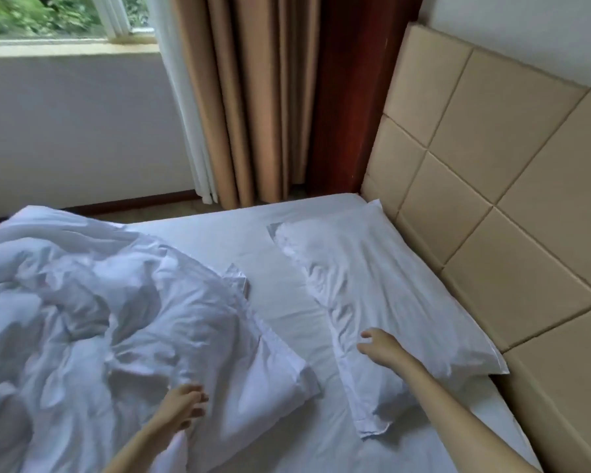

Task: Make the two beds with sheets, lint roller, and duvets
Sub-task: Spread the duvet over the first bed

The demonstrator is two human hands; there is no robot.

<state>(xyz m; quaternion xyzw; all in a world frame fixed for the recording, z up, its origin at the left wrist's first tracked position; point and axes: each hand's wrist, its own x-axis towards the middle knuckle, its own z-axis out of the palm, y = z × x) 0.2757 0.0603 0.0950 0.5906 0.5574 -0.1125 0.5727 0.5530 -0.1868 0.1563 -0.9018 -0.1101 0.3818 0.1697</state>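
- Stretching the right hand [377, 346] out over the near left edge of the pillow [406, 285], with fingers spreading apart and bending lightly, holding nothing. Touching the cloth or hovering just above it: not possible to tell here.
- Setting the left hand [185, 402] against the near right corner of the duvet [99, 319], with fingers curling loosely on the white cover. Pinching the cloth or only resting on it: not possible to tell.
- Reaching in with both bare forearms from the near edge, the left one over the duvet, the right one over the sheet [280, 285] and the pillow's near end.
- Seeing the pillow lying wrinkled on the right of the bed, its long side running just beside the headboard [492, 182].
- Seeing the duvet lying crumpled in a heap over the left part of the bed, its thick corner pointing toward the pillow but staying apart from it.
- Finding the white sheet lying flat between duvet and pillow and running on to the far edge of the mattress.
- Looking farther out, past the headboard of tan padded squares rising along the right, to tan curtains [253, 97] hanging beyond the bed's far edge.
- Noting a white sheer curtain [181, 114] hanging to their left and a dark red-brown wood panel [348, 97] standing to their right.
- Catching a window [48, 15] at the far left, showing green leaves above a white wall [75, 131].
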